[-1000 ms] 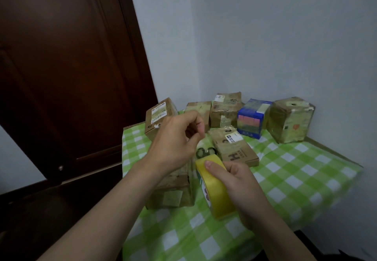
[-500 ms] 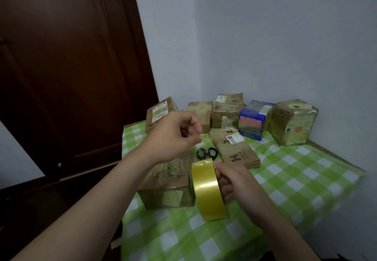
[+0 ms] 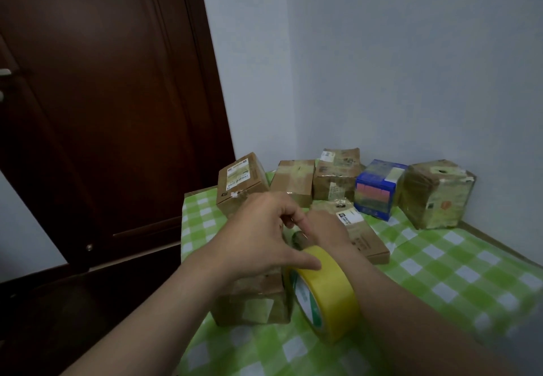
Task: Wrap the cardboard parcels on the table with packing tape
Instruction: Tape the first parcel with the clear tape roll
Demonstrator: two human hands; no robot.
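Far to the left of the yellow tape roll (image 3: 332,293) a dark brown wooden door (image 3: 102,111) fills that side of the room. Behind the roll, two pale walls (image 3: 382,67) meet in a corner. Under the roll is one table with a green-and-white checked cloth (image 3: 440,272), pushed into that corner.

Seven boxes stand on the cloth: six brown cardboard parcels and one blue box (image 3: 379,190). Five of them line the back edge well beyond the roll: four brown ones, the largest at the right end (image 3: 437,196), with the blue box just left of it. A flat parcel (image 3: 367,240) lies just beyond the roll. The nearest parcel (image 3: 249,308) sits just beside the roll on its left.

Two bare hands are in view. The left hand (image 3: 261,234) is above the nearest parcel, its thumb (image 3: 308,261) lying on top of the roll and its fingers curled; what they pinch, if anything, cannot be told. The right hand (image 3: 326,228) is just beyond the roll, its fingers hidden behind the left hand, so its grip cannot be told. The single roll stands on edge against the right forearm.
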